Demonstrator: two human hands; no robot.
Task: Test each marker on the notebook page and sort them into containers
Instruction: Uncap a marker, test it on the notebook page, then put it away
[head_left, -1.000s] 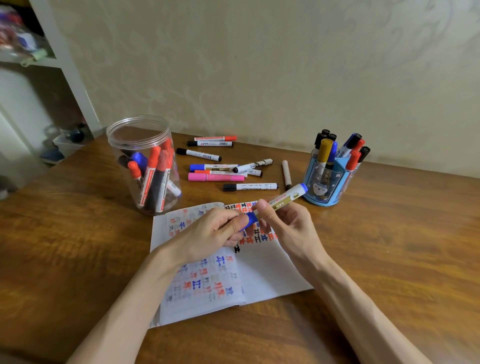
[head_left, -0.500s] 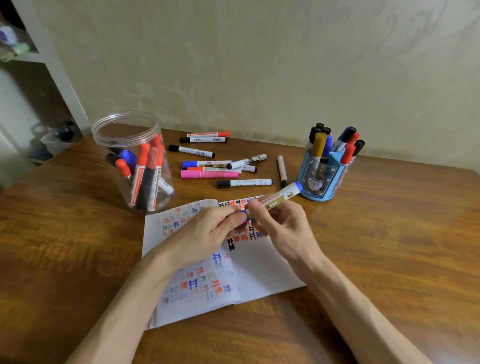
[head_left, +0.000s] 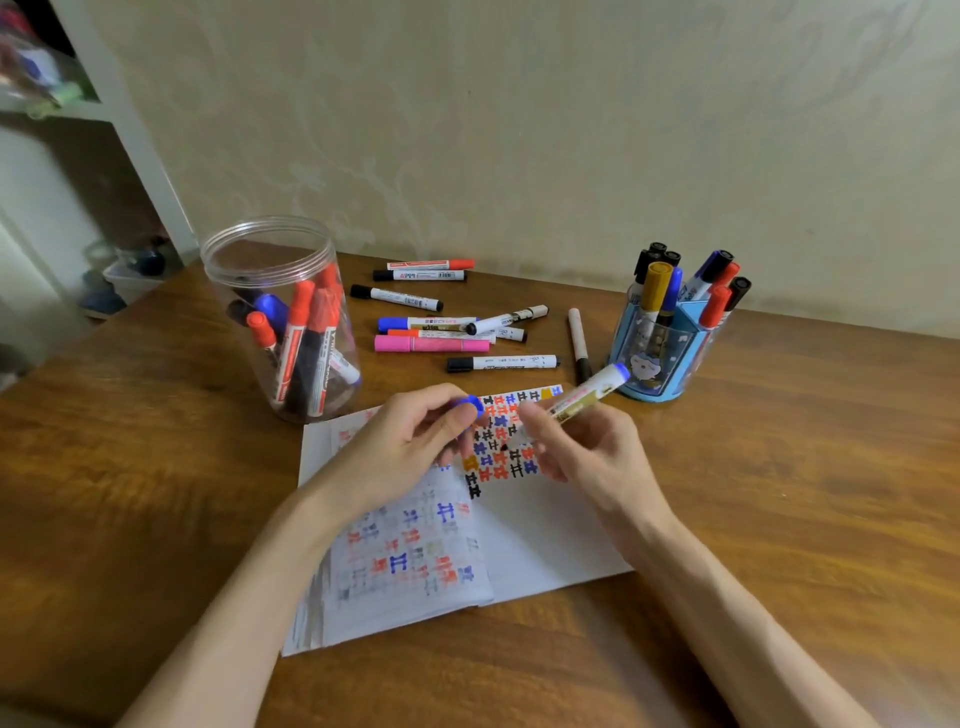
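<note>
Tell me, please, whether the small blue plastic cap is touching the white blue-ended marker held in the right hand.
Apart. The head view shows notebook page between the blue cap, pinched by the left hand, and the white marker in the right hand.

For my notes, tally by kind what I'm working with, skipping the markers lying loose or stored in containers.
Clear plastic jar: 1
Blue plastic pen holder: 1
Open white paper notebook: 1
White marker with blue end, in right hand: 1
Small blue cap, in left hand: 1
Total: 5

Ten loose markers (head_left: 431, 344), one held marker (head_left: 584, 397), one cap (head_left: 471, 404), one jar (head_left: 234, 270), one holder (head_left: 639, 364), one notebook (head_left: 545, 530)
</note>
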